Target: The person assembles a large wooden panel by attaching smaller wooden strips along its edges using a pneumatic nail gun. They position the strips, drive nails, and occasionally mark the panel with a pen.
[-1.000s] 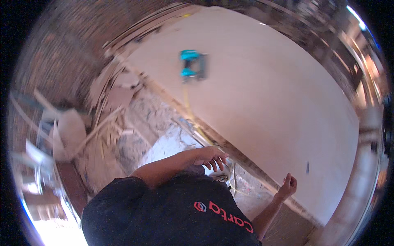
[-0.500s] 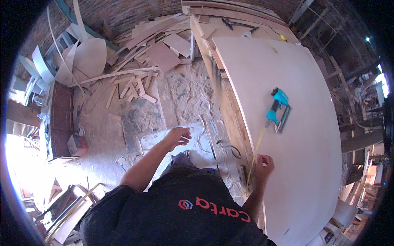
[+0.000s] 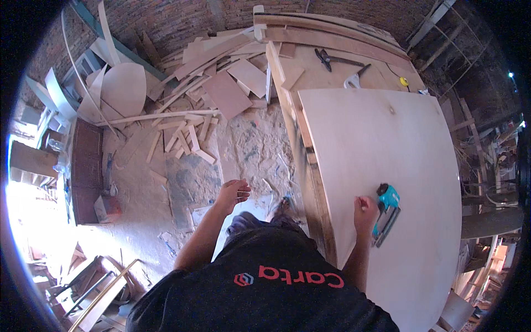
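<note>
My left hand hangs over the floor to the left of the workbench, its fingers loosely bent and a little apart, holding nothing. Above the left part of a large pale wooden panel is my right hand, its fingers curled in with nothing visible in them. Just right of that hand, a teal and black air nailer lies on the panel. My right hand and forearm hide part of its handle end; whether they touch it I cannot tell.
The panel lies on a wooden workbench. At its far end are black clamps and a yellow tape measure. Scrap boards and offcuts are heaped on the dusty floor. A dark cabinet stands left.
My body has moved forward along the bench, so the panel and nailer are closer. My right hand is now beside the nailer. The yellow hose seen before is out of sight.
</note>
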`<state>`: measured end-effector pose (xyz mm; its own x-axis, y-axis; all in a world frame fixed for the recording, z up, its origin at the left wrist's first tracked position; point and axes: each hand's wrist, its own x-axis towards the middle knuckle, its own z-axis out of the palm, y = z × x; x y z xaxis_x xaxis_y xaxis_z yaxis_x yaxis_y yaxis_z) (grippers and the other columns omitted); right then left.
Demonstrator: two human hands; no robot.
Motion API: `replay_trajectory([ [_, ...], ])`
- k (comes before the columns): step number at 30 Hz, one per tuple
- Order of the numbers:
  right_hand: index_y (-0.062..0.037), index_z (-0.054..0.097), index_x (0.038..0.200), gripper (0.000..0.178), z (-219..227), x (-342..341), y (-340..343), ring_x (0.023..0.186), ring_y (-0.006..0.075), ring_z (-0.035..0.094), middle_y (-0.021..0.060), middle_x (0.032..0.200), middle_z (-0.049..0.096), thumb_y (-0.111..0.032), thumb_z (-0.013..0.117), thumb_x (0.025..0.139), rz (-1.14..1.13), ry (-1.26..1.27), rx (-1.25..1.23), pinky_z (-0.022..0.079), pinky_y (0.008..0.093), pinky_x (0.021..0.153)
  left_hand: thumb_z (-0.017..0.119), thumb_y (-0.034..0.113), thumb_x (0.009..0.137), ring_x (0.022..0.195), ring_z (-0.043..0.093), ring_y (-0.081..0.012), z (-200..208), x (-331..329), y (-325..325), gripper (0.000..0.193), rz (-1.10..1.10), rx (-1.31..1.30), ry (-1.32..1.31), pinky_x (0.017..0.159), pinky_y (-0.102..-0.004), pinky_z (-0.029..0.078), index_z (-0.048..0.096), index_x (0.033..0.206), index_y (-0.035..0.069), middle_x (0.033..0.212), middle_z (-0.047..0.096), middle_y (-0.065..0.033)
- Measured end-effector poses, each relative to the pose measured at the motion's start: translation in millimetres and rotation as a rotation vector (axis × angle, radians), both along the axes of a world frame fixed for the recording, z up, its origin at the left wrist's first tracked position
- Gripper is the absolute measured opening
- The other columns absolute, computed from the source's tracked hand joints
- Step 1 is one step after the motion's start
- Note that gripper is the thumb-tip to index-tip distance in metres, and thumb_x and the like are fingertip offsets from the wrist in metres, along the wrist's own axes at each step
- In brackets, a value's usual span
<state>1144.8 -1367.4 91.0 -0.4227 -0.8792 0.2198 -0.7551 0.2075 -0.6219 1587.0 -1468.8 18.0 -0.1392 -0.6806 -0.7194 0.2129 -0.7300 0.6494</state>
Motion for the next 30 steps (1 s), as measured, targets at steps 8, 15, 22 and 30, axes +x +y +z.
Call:
replay_trajectory([
  [8,-0.0068,0.064,0.096,0.029,21.5,50.6,-227.2,0.087,0.0300,0.064,0.0116,0.093,0.064,-0.022,0.079,0.077,0.278,0.108,0.114,0.052,0.0416,0.077,0.063,0.027,0.094,0.074,0.063,-0.0157,25.9,-13.1,-145.7,0.021,0.132,-0.148,-0.107,0.067,-0.0300,0.051,0.064,0.095,0.006,0.085,0.066,-0.0073],
  [15,-0.0124,0.057,0.120,0.052,-8.5,88.3,-282.1,0.104,0.0382,0.056,0.0145,0.110,0.058,-0.032,0.078,0.076,0.250,0.232,0.342,0.049,0.0523,0.084,0.069,0.035,0.089,0.076,0.067,-0.0225,-34.7,-65.9,-329.2,0.038,-0.135,-0.648,-0.585,0.070,-0.0349,0.051,0.066,0.096,-0.002,0.082,0.069,-0.0136],
  [22,-0.0100,0.060,0.118,0.048,-11.1,56.7,-333.9,0.107,0.0397,0.054,0.0168,0.111,0.060,-0.024,0.078,0.076,0.165,0.312,0.185,0.045,0.0516,0.092,0.076,0.041,0.079,0.099,0.067,-0.0395,-44.5,-169.7,-434.3,0.069,-0.452,-0.692,-0.848,0.086,-0.0475,0.053,0.049,0.125,-0.002,0.104,0.069,-0.0225],
  [30,-0.0067,0.064,0.112,0.041,-2.7,50.0,-408.5,0.106,0.0367,0.056,0.0174,0.111,0.062,-0.020,0.079,0.077,0.267,0.335,0.259,0.045,0.0471,0.094,0.078,0.030,0.077,0.091,0.068,-0.0344,-46.8,-181.2,-424.0,0.060,-0.484,-0.616,-0.674,0.080,-0.0426,0.055,0.049,0.119,-0.002,0.099,0.069,-0.0197],
])
